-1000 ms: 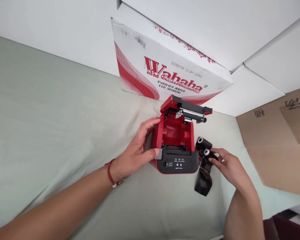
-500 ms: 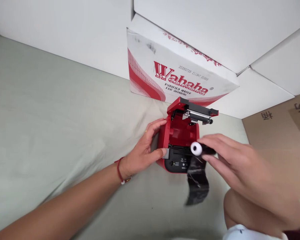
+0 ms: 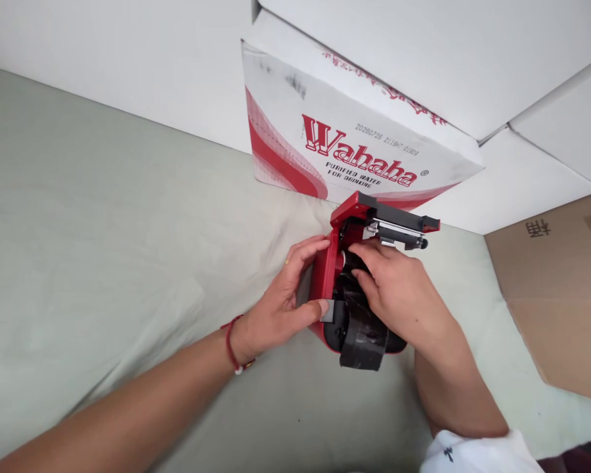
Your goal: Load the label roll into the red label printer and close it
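A small red and black printer point(image 3: 324, 279) stands on the cloth with its lid point(image 3: 393, 214) raised. A dark roller and metal bar show on the lid's underside. My left hand point(image 3: 288, 299) grips the printer's left side, the thumb pressing the grey tab point(image 3: 328, 311) at its front corner. My right hand point(image 3: 398, 289) reaches into the bay under the lid, fingers closed on a black roll point(image 3: 350, 264) with a white core. The roll is mostly hidden by the fingers. Its loose strip point(image 3: 363, 341) hangs over the printer's front and covers much of the black panel.
A white and red water carton point(image 3: 359, 148) stands right behind the printer, against larger white boxes point(image 3: 128, 59). At the right is a brown cardboard box point(image 3: 556, 282). A wrinkled pale green cloth point(image 3: 128, 243) lies under everything.
My right hand has moved the roll left and back, from above the printer's front right down into the bay. The strip now drapes over the front panel. My left hand keeps its hold.
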A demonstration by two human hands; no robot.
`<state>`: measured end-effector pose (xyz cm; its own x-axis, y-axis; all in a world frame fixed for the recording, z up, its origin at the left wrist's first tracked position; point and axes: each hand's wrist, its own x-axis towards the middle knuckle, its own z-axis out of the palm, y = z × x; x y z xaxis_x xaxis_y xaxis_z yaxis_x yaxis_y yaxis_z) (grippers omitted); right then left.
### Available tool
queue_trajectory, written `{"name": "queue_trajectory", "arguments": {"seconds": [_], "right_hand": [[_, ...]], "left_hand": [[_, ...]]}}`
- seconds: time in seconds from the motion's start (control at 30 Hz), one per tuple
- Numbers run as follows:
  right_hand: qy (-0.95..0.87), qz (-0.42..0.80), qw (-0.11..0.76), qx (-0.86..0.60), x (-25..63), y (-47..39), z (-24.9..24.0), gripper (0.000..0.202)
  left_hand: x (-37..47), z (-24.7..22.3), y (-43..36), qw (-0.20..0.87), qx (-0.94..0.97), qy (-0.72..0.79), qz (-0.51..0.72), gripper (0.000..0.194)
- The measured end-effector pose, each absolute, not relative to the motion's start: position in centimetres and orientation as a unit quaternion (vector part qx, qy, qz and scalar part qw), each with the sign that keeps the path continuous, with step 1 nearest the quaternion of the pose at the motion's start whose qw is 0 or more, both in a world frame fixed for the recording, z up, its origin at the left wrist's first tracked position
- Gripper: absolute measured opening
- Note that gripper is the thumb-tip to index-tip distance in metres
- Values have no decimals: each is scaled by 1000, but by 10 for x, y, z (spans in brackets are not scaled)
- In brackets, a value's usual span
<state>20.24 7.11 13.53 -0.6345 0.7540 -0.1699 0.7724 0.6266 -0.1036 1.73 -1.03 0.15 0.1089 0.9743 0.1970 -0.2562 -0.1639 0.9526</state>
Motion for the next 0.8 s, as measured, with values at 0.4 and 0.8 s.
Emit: {"name": "queue_trajectory", "arguments": {"seconds": [0.4, 0.8], "right_hand": [[924, -173, -53, 338, 234, 61, 167, 29], [920, -7, -190, 343, 254, 83, 170, 49]], "left_hand": [[21, 6, -26, 242, 643, 412, 598, 73], [22, -3, -33, 108, 704, 399, 577, 71]]}}
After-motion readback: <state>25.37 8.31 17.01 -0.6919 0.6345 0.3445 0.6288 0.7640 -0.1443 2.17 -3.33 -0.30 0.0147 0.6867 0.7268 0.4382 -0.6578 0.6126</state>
